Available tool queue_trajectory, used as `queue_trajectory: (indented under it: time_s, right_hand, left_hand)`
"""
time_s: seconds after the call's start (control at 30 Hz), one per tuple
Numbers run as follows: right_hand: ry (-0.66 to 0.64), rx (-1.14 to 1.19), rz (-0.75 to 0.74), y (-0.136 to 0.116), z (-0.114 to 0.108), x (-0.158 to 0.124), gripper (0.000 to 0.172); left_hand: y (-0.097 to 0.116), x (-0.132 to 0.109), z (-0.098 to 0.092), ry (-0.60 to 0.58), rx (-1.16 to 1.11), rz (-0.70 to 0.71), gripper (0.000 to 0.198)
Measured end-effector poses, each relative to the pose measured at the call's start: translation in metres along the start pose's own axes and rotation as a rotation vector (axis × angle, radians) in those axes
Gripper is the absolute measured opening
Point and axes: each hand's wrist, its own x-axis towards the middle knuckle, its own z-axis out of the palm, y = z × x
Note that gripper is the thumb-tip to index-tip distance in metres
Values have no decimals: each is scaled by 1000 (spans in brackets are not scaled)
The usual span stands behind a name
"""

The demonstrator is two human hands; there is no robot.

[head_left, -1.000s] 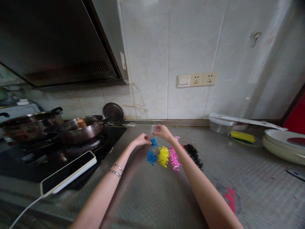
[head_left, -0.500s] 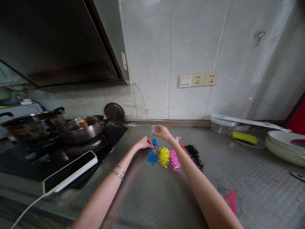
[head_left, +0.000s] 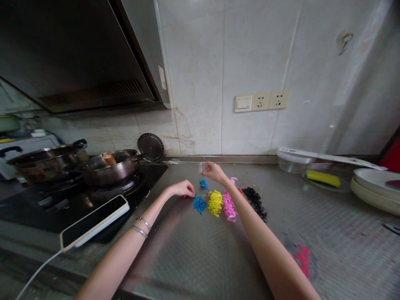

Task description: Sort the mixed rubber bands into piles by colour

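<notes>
My right hand (head_left: 214, 172) grips a small clear plastic container (head_left: 203, 168) above the counter, tilted. Just below its mouth are a few blue rubber bands (head_left: 203, 183). My left hand (head_left: 185, 188) has its fingers pinched together at the left edge of a pile of blue rubber bands (head_left: 199, 204); what lies between the fingertips is too small to make out. To the right lie a yellow pile (head_left: 215, 203), a pink pile (head_left: 229, 206) and a black pile (head_left: 255, 203) of bands. My right forearm hides most of a red pile (head_left: 240, 191).
A phone (head_left: 93, 221) on a cable lies at the edge of the black stove (head_left: 28, 208), where two pans stand. At right on the metal counter (head_left: 187, 258) are a clear tub (head_left: 292, 163), a yellow sponge (head_left: 323, 178) and stacked white bowls (head_left: 375, 193).
My left hand has drawn left and slightly down, away from the upper blue bands. My right hand keeps the container in nearly the same place.
</notes>
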Motion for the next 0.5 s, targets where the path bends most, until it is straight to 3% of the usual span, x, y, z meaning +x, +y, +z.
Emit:
queue_trajectory:
  time_s: [0.13,0.33,0.5]
  right_hand:
    - [0,14,-5,3,2,1,47]
    - [-1,16,-28,2,2,-1,45]
    - [-4,16,-24,0,1,-1,42]
  left_hand:
    - [8,-12,1,-21,28,67,34]
    - [38,-30,14,100,169,227,34]
    - [48,-36,28,141,355,234,32]
